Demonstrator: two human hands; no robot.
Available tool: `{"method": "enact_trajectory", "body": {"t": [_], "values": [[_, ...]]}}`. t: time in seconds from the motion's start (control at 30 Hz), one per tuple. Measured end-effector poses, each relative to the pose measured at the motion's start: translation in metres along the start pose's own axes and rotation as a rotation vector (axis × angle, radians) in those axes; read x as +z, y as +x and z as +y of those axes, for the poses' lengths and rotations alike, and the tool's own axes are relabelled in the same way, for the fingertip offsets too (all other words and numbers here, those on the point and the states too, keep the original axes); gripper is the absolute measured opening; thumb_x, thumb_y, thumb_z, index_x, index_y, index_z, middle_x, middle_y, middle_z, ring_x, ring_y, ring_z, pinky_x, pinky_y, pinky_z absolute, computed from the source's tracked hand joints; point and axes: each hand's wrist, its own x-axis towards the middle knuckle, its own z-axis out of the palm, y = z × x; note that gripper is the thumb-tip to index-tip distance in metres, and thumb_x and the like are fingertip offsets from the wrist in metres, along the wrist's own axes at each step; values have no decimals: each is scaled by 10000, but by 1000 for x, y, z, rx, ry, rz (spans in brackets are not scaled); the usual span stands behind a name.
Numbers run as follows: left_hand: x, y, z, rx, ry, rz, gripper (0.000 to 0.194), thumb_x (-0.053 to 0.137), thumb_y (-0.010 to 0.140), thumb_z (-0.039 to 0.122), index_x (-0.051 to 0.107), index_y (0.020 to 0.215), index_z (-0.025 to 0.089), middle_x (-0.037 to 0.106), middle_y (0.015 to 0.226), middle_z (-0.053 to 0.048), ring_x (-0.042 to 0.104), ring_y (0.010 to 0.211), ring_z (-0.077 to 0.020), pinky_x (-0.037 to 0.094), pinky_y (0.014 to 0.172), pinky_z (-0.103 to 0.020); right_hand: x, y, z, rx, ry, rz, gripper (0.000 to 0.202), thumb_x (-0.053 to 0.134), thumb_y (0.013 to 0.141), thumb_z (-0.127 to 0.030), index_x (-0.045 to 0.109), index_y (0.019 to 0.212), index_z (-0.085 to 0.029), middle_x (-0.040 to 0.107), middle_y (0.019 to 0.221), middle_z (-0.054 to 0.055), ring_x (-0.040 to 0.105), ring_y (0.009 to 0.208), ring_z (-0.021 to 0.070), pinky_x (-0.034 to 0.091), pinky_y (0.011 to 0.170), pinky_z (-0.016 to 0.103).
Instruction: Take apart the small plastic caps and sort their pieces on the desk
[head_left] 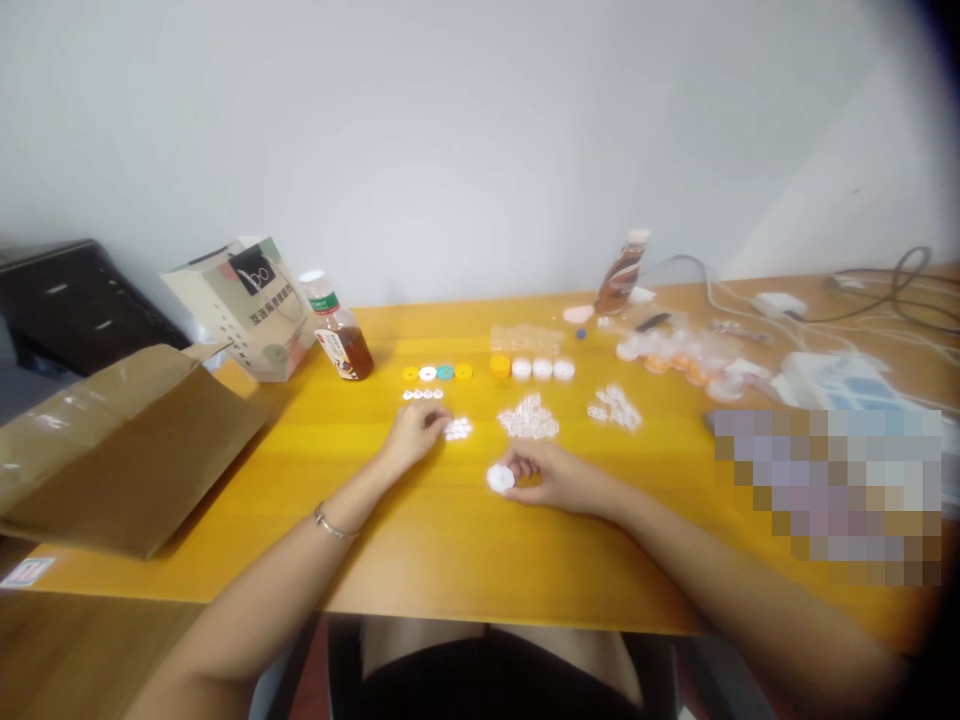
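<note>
White disc (500, 479), gripped by the right fingers (528, 466), wanted steady rim pressure; at its ten o'clock, left fingers (435, 412) lay beside small white pieces (458, 430), hold unclear.

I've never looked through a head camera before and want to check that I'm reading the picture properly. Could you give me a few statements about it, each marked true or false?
1. The right hand holds a round white piece. True.
2. The bracelet is on the right wrist. False: it is on the left wrist.
3. The left hand is close to a cluster of small white pieces. True.
4. The row of four discs beyond the left hand is all yellow. False: two are yellow, one is white and one is teal.
5. The amber bottle stands to the right of the printed bag, as the camera sees it. True.
</note>
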Motion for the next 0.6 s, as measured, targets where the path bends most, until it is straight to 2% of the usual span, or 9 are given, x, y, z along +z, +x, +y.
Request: {"method": "enact_trajectory", "body": {"t": [0.1,0.2,0.37,0.43,0.6], "values": [[-1,-5,9,87,21,27,116,552,796,225,653,796,168,649,800,-36,579,762,-158,440,735,-280,0,0,1,-4,3,2,132,613,713,-221,570,824,-164,535,720,-4,484,643,109,399,604,230],[0,-15,27,310,40,0,152,521,840,264,640,861,172,629,833,-47,558,788,-152,427,761,-289,1,0,2,-14,6,7,137,614,711,-220,569,827,-164,531,713,-8,477,637,106,395,595,225],[6,-32,52,716,84,-259,172,487,874,290,603,946,184,613,887,-46,536,839,-139,403,771,-272,4,1,4,-57,52,27,136,601,738,-279,528,771,-169,490,653,-31,435,582,89,372,550,212],[8,-33,53,769,113,-287,183,472,883,297,597,947,179,612,886,-51,530,838,-142,399,760,-270,4,1,5,-68,69,23,146,591,750,-298,519,767,-173,479,641,-36,425,573,87,368,543,211],[9,-31,44,764,181,-237,203,436,901,289,599,932,174,606,851,-50,515,807,-143,391,743,-271,4,1,8,-72,46,22,140,595,737,-274,545,813,-168,472,660,-29,433,594,94,378,561,218]]}}
